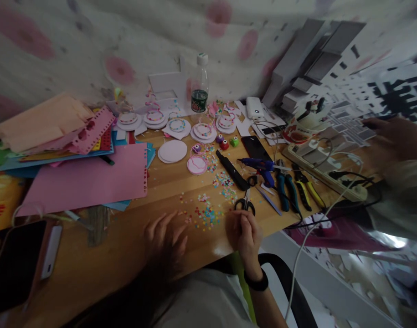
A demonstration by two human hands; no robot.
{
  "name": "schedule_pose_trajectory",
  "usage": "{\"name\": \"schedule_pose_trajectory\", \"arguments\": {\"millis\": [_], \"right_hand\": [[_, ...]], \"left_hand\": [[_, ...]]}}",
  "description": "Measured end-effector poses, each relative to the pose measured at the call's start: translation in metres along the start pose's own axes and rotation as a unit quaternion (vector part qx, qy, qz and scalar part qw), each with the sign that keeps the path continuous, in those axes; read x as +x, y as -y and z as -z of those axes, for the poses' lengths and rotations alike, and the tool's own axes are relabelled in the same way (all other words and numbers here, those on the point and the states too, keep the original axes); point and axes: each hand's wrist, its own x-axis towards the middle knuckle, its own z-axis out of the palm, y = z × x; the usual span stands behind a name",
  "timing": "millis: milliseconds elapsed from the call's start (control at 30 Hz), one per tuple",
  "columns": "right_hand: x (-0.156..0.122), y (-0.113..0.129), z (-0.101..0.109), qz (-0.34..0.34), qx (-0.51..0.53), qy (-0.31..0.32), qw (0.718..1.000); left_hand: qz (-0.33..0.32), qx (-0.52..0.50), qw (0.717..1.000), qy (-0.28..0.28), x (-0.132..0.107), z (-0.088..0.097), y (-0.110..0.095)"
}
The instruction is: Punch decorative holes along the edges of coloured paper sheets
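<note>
My left hand (pixel 164 237) rests on the wooden table with its fingers spread, just left of a loose patch of coloured confetti (pixel 206 216). To the right of that patch, my right hand (pixel 248 233) has its fingers curled together, and a dark band is on its wrist. Whatever it may hold is hidden. Right at its fingertips lie black-handled scissors (pixel 240 204), blades pointing away; I cannot tell whether the hand grips them. Farther off are a small pink-edged disc (pixel 197 165) and white paper discs (pixel 172 151).
Decorated discs with beaded rings (pixel 204 130) line the back beside a bottle (pixel 199 89). A blue glue gun (pixel 259 165), pliers (pixel 282 187) and a power strip (pixel 326 173) lie right. Coloured paper (pixel 92 177) is stacked left. Another person's hand (pixel 396 136) reaches in from the right.
</note>
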Motion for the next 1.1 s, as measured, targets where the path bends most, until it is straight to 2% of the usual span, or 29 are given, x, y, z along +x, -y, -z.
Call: {"name": "schedule_pose_trajectory", "arguments": {"millis": [133,333,700,867,1100], "right_hand": [[0.0,0.001,-0.001,-0.001,0.006,0.003,1.0],[0.0,0.001,-0.002,0.003,0.013,0.005,1.0],[0.002,0.001,-0.002,0.012,-0.009,0.005,1.0],[0.002,-0.001,-0.001,0.005,-0.011,0.005,1.0],[0.002,-0.001,-0.002,0.012,-0.009,0.003,1.0]], "left_hand": [[0.0,0.003,0.999,-0.044,0.003,-0.002,-0.012],[-0.027,-0.022,0.999,-0.028,0.002,-0.007,-0.021],[-0.008,-0.052,0.998,-0.025,-0.003,-0.015,-0.019],[-0.009,-0.032,0.999,-0.017,-0.003,-0.011,-0.019],[-0.006,0.038,0.999,-0.013,-0.005,0.003,-0.01]]}}
